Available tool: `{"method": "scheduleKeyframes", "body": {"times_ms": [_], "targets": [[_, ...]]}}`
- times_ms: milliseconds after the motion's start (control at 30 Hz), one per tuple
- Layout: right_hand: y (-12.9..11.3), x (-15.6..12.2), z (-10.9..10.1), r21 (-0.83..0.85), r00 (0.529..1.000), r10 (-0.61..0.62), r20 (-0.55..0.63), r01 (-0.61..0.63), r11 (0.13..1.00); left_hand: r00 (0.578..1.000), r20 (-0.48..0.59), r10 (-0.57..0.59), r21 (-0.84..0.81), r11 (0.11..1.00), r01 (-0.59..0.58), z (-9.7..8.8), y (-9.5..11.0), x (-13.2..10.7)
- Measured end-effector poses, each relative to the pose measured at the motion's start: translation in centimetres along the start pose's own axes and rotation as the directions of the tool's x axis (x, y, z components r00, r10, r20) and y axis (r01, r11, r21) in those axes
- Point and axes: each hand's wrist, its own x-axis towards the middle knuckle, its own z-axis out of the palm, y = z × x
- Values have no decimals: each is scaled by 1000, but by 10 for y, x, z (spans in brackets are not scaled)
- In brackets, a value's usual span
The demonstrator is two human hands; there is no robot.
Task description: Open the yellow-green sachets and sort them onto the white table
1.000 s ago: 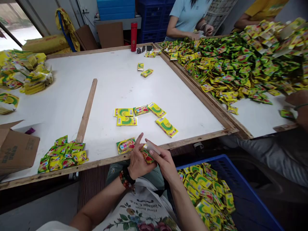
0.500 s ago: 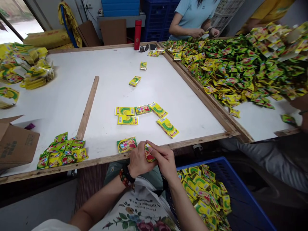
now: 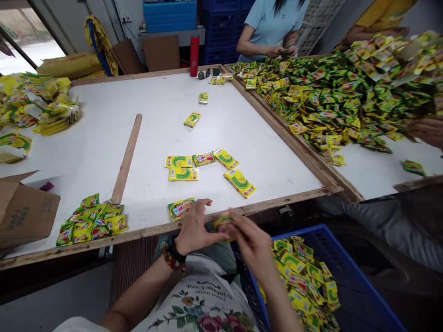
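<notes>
Now right hand (image 3: 253,244) pinching blurred yellow sachet (image 3: 224,226); left hand (image 3: 194,228) open, empty, just beside flat sachet (image 3: 180,209) on table edge.

One left hand (image 3: 194,229) is resting open beside the bench's near edge, and one right hand (image 3: 252,244) is pinching one blurred sachet (image 3: 224,226). The bench (image 3: 86,152) is carrying eight loose yellow sachets (image 3: 183,174): five are lying mid-bench, one is lying at the near edge, and two are lying toward the far edge. Near the far edge, one red flask (image 3: 194,55), one pair of sunglasses (image 3: 203,74) and one phone (image 3: 216,72) are standing or lying. One wooden strip (image 3: 126,152) is lying on the bench. One blue crate (image 3: 346,244) is holding too many sachets to count. Two co-workers (image 3: 270,27) are working beyond the far edge.
</notes>
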Motion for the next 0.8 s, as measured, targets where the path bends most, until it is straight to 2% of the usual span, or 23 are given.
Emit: {"method": "scheduleKeyframes", "body": {"times_ms": [67,100,167,200,267,333,433,500,533,600,700,800], "targets": [[21,-19,-36,-250,988,148,-30,-151,956,999,-3,-53,136,989,53,-21,-15,2],[31,-26,-52,-393,978,206,-39,-204,896,995,8,-101,217,971,97,-31,-24,3],[48,-33,-67,-569,972,234,-29,-209,796,977,93,-191,342,928,149,-47,-41,6],[52,-31,-65,-592,977,212,-10,-177,786,963,157,-219,377,915,146,-52,-48,8],[49,-17,-40,-519,992,120,46,-78,851,933,270,-237,405,907,113,-57,-55,13],[34,6,5,-378,995,35,95,3,926,916,322,-239,408,908,93,-57,-56,17],[6,40,73,-315,989,35,144,12,949,931,306,-198,406,912,60,-58,-54,20],[-9,55,100,-273,984,63,165,-16,962,950,277,-142,373,927,30,-60,-52,19],[-15,60,106,-227,983,70,168,-31,973,960,252,-123,352,936,27,-61,-50,18],[-25,66,103,-89,986,76,150,-63,994,977,188,-101,307,951,39,-59,-45,13],[-38,68,75,167,996,40,84,-53,985,997,52,-55,195,980,44,-45,-31,5],[-44,65,48,416,998,44,35,-54,908,990,-129,-61,11,998,63,-16,-15,-4]]}}
